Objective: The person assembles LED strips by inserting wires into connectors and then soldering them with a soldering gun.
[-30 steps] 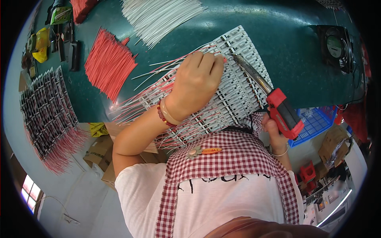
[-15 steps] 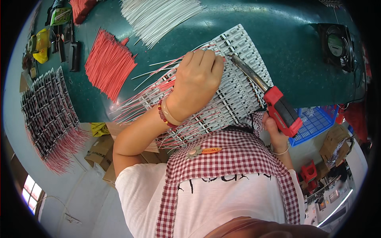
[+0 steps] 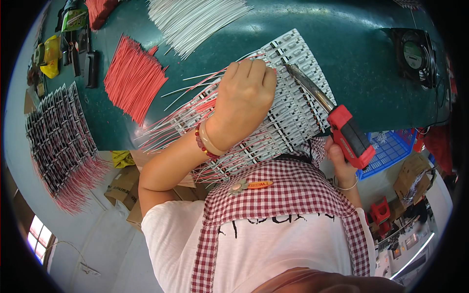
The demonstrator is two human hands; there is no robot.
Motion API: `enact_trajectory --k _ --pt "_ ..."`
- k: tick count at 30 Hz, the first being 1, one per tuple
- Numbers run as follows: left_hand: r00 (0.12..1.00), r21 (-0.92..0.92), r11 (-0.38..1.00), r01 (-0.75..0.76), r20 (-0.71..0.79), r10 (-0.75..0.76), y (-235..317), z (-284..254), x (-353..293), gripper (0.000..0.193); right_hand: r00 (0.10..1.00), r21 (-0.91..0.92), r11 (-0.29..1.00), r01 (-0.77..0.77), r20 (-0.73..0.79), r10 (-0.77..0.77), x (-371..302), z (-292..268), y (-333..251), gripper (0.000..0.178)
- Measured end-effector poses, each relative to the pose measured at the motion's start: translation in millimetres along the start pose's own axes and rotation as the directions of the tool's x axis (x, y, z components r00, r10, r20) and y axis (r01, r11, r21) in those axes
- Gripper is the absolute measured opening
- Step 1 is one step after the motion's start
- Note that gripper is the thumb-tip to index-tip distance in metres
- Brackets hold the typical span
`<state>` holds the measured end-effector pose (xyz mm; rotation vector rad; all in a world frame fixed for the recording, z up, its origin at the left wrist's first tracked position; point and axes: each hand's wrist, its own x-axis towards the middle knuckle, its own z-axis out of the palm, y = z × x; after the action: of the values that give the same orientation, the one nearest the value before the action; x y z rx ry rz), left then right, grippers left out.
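Observation:
A sheet of small white circuit boards (image 3: 305,80) with dark components lies tilted at the table's near edge. Red and white wires (image 3: 168,122) trail off its left side. Over the sheet, my left hand (image 3: 246,100) is closed, its fingers curled down around red wires that show beside the palm and at the fingertips; their tips are mostly hidden. My right hand (image 3: 340,158) grips the red and black handle of a soldering iron (image 3: 349,136). The iron's dark tip points up and left, just right of my left fingertips, over the boards.
Bundles of red wires (image 3: 134,80) and white wires (image 3: 195,24) lie on the green table (image 3: 361,53). A black fan (image 3: 414,56) stands at the right, above a blue basket (image 3: 388,149). Finished-looking wired boards (image 3: 61,139) hang at the left, near black-handled tools (image 3: 91,68).
The soldering iron and my right hand have shifted slightly to the right, so the tip sits a little farther from my left fingertips. My left hand has barely moved.

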<state>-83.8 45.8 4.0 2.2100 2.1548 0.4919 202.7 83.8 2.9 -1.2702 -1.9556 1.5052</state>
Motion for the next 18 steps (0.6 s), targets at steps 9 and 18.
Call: enact_trajectory --k 9,18 --pt "0.994 -0.048 0.998 -0.034 -0.107 0.029 -3 5 -2 0.012 1.000 -0.018 1.000 -0.010 -0.020 0.010 -8 -2 6 0.023" --pt "0.997 -0.139 0.990 -0.026 -0.071 0.017 4 7 -7 0.008 0.998 0.032 0.998 -0.056 0.025 0.055 -20 -3 17 0.026"
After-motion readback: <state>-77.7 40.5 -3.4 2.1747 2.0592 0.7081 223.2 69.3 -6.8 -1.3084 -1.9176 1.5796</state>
